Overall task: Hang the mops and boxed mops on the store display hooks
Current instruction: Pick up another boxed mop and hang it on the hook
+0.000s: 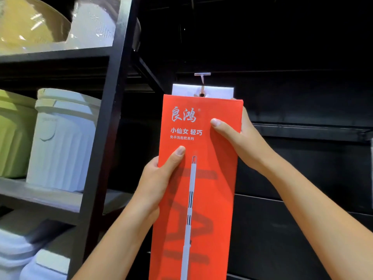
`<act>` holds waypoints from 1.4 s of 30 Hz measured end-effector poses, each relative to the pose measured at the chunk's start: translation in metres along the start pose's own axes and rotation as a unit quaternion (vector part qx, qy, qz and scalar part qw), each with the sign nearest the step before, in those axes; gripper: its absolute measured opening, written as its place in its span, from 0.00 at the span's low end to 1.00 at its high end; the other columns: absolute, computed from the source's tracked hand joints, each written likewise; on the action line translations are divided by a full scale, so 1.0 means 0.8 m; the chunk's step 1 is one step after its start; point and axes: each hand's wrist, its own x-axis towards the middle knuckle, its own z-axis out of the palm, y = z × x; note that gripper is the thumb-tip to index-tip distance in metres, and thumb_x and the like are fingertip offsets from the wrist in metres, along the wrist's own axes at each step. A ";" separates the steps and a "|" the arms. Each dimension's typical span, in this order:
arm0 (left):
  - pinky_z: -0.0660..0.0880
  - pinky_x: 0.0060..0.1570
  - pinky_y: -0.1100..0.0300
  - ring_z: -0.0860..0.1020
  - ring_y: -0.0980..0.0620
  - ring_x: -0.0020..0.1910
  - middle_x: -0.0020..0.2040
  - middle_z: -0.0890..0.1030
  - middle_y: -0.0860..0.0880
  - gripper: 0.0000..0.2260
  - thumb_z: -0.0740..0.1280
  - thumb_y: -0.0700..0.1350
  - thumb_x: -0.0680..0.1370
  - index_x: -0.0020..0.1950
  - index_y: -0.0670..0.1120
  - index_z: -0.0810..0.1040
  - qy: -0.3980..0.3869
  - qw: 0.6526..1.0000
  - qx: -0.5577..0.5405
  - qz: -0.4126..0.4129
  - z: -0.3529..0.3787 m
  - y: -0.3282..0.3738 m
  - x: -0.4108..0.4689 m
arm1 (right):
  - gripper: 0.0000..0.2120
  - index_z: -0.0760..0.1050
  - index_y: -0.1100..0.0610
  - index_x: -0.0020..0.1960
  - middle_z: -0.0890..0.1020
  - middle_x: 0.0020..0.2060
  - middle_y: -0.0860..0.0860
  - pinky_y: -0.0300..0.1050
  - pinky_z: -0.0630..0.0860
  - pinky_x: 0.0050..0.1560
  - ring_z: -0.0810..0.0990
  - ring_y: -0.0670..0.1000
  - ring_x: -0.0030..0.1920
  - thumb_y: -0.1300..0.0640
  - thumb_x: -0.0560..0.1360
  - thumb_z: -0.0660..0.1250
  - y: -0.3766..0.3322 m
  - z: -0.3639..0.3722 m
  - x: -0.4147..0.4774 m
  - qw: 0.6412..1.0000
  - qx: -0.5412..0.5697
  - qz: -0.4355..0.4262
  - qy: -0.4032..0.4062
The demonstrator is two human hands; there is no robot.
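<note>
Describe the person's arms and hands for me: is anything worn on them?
Both are bare. The left hand and right hand wear no gloves or rings. The left forearm and right forearm show no sleeves, watch or bracelet as far as the frame reaches. The thumbnails that show are short and unpainted.

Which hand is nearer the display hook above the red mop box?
Right. The right hand grips the red mop box at its upper right edge, below and right of the display hook; the left hand grips the left edge lower down, farther from it.
</note>
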 end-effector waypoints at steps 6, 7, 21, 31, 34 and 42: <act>0.83 0.56 0.44 0.88 0.40 0.50 0.51 0.89 0.42 0.26 0.75 0.62 0.72 0.61 0.46 0.84 -0.010 1.000 0.008 -0.006 -0.005 -0.005 0.020 | 0.36 0.62 0.42 0.75 0.81 0.62 0.40 0.49 0.81 0.61 0.83 0.40 0.59 0.35 0.72 0.71 0.014 0.000 0.007 1.000 -0.009 0.008 0.013; 0.83 0.57 0.43 0.88 0.40 0.50 0.51 0.89 0.42 0.26 0.75 0.63 0.71 0.61 0.46 0.84 -0.010 1.000 0.009 -0.010 -0.006 -0.008 0.022 | 0.36 0.62 0.41 0.74 0.81 0.62 0.40 0.49 0.81 0.61 0.83 0.40 0.58 0.34 0.72 0.71 0.019 0.001 0.007 1.000 -0.010 0.013 0.015; 0.81 0.61 0.38 0.87 0.38 0.53 0.53 0.88 0.41 0.30 0.77 0.66 0.69 0.61 0.45 0.85 -0.015 0.998 0.008 -0.060 0.000 -0.074 0.093 | 0.33 0.65 0.37 0.71 0.82 0.60 0.38 0.54 0.81 0.62 0.84 0.42 0.57 0.31 0.70 0.72 0.104 -0.005 0.035 0.997 -0.038 0.066 0.022; 0.82 0.60 0.41 0.88 0.41 0.52 0.52 0.89 0.42 0.26 0.74 0.65 0.73 0.59 0.46 0.86 -0.037 0.996 0.019 -0.084 0.004 -0.109 0.143 | 0.27 0.69 0.36 0.68 0.70 0.66 0.50 0.42 0.76 0.58 0.71 0.33 0.58 0.32 0.72 0.69 0.158 -0.004 0.058 0.987 -0.126 0.088 0.054; 0.82 0.60 0.41 0.88 0.41 0.51 0.52 0.89 0.43 0.26 0.74 0.65 0.73 0.60 0.46 0.86 -0.035 0.996 0.020 -0.084 0.004 -0.117 0.153 | 0.31 0.70 0.34 0.67 0.72 0.67 0.49 0.57 0.78 0.65 0.76 0.44 0.63 0.27 0.67 0.69 0.173 -0.005 0.065 0.986 -0.123 0.093 0.057; 0.81 0.63 0.40 0.88 0.42 0.53 0.53 0.89 0.46 0.28 0.76 0.68 0.70 0.60 0.49 0.86 -0.045 0.995 0.031 -0.089 -0.001 -0.134 0.176 | 0.35 0.67 0.37 0.70 0.74 0.66 0.49 0.58 0.79 0.64 0.79 0.46 0.61 0.26 0.66 0.69 0.192 -0.004 0.073 0.984 -0.126 0.114 0.059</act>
